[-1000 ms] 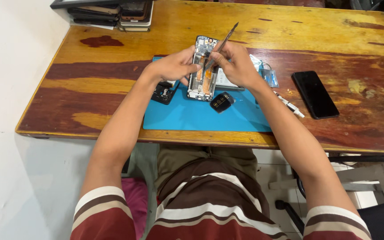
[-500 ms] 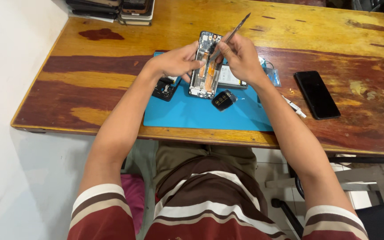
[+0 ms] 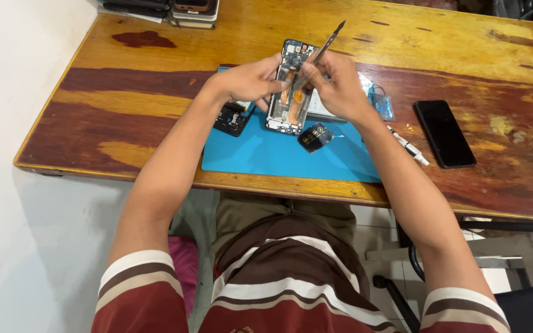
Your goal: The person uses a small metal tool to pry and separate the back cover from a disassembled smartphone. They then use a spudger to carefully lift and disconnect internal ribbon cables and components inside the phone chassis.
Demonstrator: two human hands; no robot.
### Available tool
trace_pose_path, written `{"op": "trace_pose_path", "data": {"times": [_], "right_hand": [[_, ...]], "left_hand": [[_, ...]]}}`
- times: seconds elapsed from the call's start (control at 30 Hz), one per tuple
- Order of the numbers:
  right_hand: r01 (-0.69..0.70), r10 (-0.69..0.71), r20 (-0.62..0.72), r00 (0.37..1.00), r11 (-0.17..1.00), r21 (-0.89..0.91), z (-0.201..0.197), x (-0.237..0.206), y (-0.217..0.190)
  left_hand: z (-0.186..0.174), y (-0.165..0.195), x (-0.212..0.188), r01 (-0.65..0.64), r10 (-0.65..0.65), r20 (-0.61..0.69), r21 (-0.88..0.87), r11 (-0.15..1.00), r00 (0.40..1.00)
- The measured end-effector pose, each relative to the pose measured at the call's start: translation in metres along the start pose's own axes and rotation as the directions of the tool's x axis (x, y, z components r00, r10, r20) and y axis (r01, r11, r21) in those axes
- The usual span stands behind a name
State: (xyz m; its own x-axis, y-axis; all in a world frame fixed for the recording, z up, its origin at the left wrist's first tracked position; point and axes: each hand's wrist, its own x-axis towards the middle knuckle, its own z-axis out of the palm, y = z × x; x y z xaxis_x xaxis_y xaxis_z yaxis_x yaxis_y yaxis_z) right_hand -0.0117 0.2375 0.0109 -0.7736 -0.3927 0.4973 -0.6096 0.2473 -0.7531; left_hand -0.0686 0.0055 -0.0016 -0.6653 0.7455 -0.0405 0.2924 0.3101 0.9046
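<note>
Closest to the table edge is the blue work mat (image 3: 266, 157) with a small dark camera part (image 3: 314, 137) on it. Just past that, left hand (image 3: 248, 80) grips the opened phone (image 3: 289, 89) by its side, right hand (image 3: 337, 83) pinches tweezers (image 3: 322, 52) over its insides. Black phone (image 3: 444, 133) lies off right.

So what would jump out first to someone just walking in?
The opened phone with its insides bare, at the middle of the blue mat, held by the left hand while the right hand works tweezers into it. A whole black phone lies on the wooden table, farther right.
</note>
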Motion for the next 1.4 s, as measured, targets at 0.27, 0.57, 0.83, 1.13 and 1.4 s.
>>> {"op": "trace_pose_path", "data": {"times": [0.27, 0.57, 0.83, 1.13, 1.4], "right_hand": [[0.063, -0.052, 0.074, 0.996, 0.985, -0.161, 0.004, -0.006, -0.004], [0.007, 0.006, 0.073, 0.997, 0.984, -0.177, 0.006, -0.007, 0.001], [0.100, -0.077, 0.110, 0.991, 0.972, -0.212, 0.008, -0.013, -0.009], [0.105, -0.058, 0.146, 0.988, 0.934, -0.341, 0.011, -0.015, -0.014], [0.127, -0.070, 0.158, 0.985, 0.910, -0.394, 0.010, -0.016, -0.018]], "left_hand": [[0.000, -0.002, -0.001, 0.007, -0.006, 0.011, -0.035, 0.999, 1.000], [-0.001, -0.002, -0.004, 0.000, 0.004, 0.045, -0.084, 0.996, 0.999], [-0.001, -0.004, 0.000, -0.023, 0.027, 0.057, -0.078, 0.997, 0.998], [0.000, 0.000, -0.004, -0.032, 0.035, 0.047, -0.063, 0.998, 0.998], [-0.001, 0.002, -0.004, -0.036, 0.037, 0.042, -0.023, 0.999, 0.998]]}}
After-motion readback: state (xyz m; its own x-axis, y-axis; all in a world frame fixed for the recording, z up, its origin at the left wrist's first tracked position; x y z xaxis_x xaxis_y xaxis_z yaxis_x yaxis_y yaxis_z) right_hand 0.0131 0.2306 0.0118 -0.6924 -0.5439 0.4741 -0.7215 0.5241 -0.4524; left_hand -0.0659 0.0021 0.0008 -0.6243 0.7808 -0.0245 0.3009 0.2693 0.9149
